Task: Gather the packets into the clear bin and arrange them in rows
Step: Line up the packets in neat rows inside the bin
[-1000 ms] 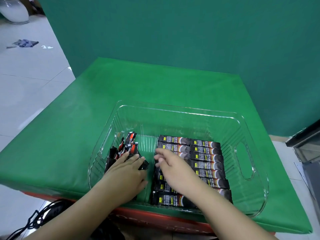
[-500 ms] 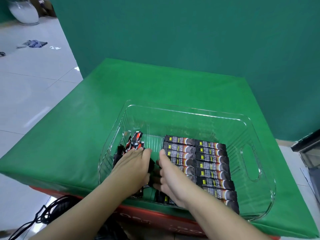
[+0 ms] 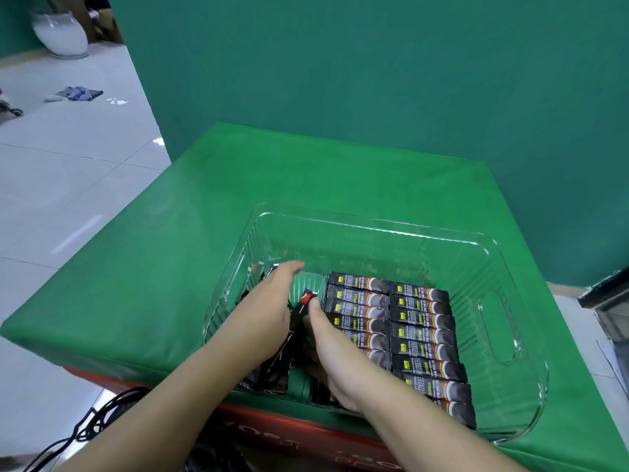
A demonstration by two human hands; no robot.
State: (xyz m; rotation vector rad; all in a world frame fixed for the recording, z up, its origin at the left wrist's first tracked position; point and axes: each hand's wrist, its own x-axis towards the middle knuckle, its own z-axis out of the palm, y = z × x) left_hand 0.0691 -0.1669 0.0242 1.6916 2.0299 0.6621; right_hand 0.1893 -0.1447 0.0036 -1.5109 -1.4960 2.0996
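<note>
A clear bin (image 3: 374, 227) stands on the green-covered table (image 3: 163, 267). Two neat rows of black packets (image 3: 420, 335) fill its middle and right part. On its left side lies a loose bunch of black packets (image 3: 280, 367), one with a red mark (image 3: 307, 299) sticking up. My left hand (image 3: 269, 311) lies with straight fingers against the left of that bunch. My right hand (image 3: 328, 345) presses on it from the right, thumb up beside the red-marked packet. Its fingers are partly hidden, and the two hands cover most of the bunch.
The bin has a handle slot (image 3: 498, 327) in its right wall. A red box edge (image 3: 306, 434) shows under the table's near side, with black cables (image 3: 95, 424) on the floor at lower left. A green backdrop (image 3: 374, 80) rises behind the table.
My right hand left the arranged rows and came to the loose bunch. My left hand reached further forward, and both hands now close on the bunch from either side. The camera shifted left.
</note>
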